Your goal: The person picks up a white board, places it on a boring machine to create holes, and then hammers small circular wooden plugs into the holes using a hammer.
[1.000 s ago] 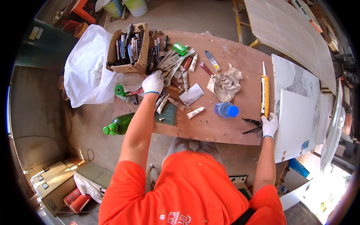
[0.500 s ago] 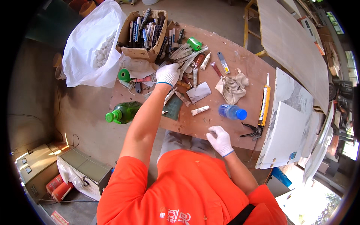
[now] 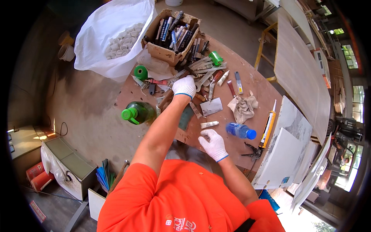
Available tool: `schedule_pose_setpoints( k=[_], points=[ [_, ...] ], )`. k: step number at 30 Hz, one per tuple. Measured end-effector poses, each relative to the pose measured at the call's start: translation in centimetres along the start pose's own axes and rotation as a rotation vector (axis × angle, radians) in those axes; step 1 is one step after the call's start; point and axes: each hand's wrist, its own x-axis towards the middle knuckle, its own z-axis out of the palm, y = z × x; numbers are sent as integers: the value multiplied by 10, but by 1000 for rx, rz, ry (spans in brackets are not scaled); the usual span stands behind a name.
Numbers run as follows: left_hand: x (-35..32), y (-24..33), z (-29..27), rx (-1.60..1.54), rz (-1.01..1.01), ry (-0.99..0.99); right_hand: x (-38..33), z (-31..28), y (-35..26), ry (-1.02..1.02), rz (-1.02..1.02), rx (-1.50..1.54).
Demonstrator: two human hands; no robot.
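The loose heap of tubes (image 3: pixel 211 92) lies toward the left part of the bench (image 3: pixel 228 145), between its near and far edges. Its pieces are slim and flat-sided, some whitish, others stained brown or dark red, lying at mixed angles among pale ridged strips (image 3: pixel 201 62). The left hand (image 3: pixel 184 87), in a white knit glove, reaches into the heap, its fingertips beside a dark brown piece (image 3: pixel 188 72); whether it grips anything is hidden. One white tube (image 3: pixel 209 124) lies flat near the bench's near edge, roughly crosswise, just beyond the right hand (image 3: pixel 213 145), whose gloved fingers curve loosely, apart from it.
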Motion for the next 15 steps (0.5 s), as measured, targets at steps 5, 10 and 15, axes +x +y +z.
schedule_pose_setpoints(
  k=[5,10,15],
  points=[
    [-49,5,-23,-114,-59,129,26,19,0,-3,107,118],
    [-98,-54,-18,-66,-360,91,85,37,-13,47,76,225],
    [-111,-40,-23,-335,-199,-139,152,60,-34,6,294,364]
  ],
)
